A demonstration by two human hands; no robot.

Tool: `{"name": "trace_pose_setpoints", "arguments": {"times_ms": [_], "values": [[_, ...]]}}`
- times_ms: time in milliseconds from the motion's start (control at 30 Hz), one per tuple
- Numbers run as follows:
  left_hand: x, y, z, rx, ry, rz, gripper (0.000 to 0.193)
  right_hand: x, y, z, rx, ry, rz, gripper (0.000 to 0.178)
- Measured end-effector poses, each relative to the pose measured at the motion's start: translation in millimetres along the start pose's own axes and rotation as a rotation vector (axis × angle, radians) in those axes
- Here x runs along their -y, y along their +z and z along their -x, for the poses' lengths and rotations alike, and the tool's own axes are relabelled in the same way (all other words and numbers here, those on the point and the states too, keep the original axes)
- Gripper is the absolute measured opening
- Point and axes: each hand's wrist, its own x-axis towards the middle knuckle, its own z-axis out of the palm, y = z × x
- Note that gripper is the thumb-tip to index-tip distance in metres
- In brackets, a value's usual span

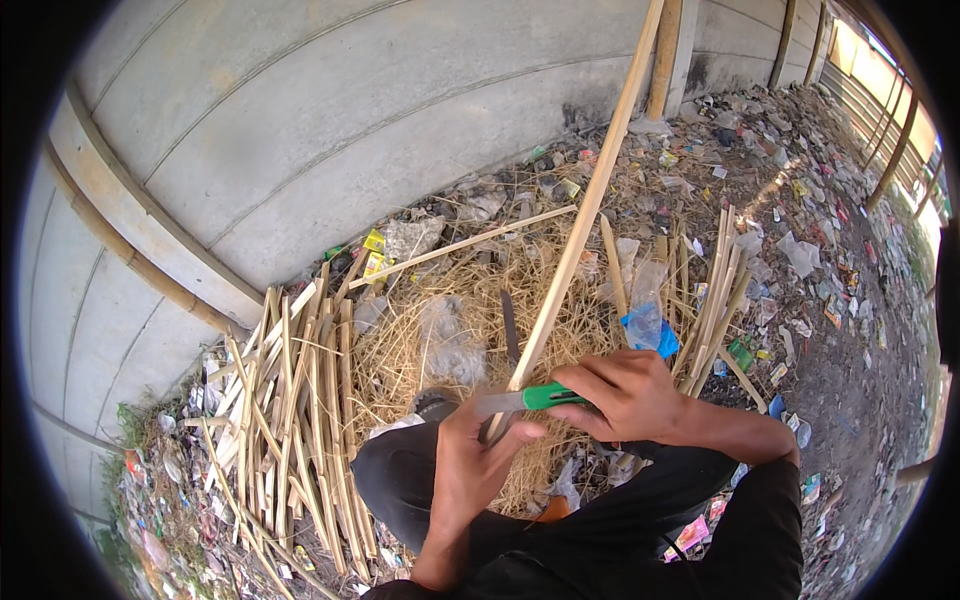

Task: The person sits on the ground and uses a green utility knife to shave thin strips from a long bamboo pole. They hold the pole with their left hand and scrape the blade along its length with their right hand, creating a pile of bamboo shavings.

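A grey wall (340,125) is filling the upper left of the frame. Below it, straw-like shavings (395,350) are covering the ground near the middle, and a pile of strips (290,400) is lying at lower left. The long strip (590,205) is slanting from the top edge, right of centre, down to the hands at lower centre. It is looking light and stiff along its length, likely whippy at the far end and splintery at the edges; the lower end, clear of the blade, is seeming the best hold. The left hand (470,455) is pinching that end between thumb and fingers. The right hand (630,395) is wrapping its fingers around the green-handled knife (548,396), whose blade is crossing the strip, close to the left fingers.
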Motion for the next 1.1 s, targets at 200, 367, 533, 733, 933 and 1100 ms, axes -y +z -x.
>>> {"name": "trace_pose_setpoints", "arguments": {"times_ms": [200, 367, 533, 733, 933, 1100], "values": [[-5, 3, 0, -0.06, -0.019, -0.031, 0.034, 2, 5, -1, -0.027, -0.003, -0.001, 0.038], [-2, 5, -3, -0.072, -0.007, -0.012, 0.031, 5, 5, -3, -0.003, 0.032, 0.002, 0.038], [8, 7, -1, -0.071, 0.006, 0.013, 0.029, 4, 7, -4, -0.024, 0.041, 0.014, 0.038], [3, 7, -3, -0.095, 0.066, -0.096, 0.029, 1, 10, -4, -0.098, 0.034, 0.068, 0.036], [13, -1, 15, -0.043, -0.065, -0.095, 0.043, -59, -23, -19, -0.303, 0.438, 0.106, 0.034], [22, 2, 17, 0.064, -0.117, -0.043, 0.042, -50, -25, -12, -0.231, 0.411, -0.087, 0.032]]}}
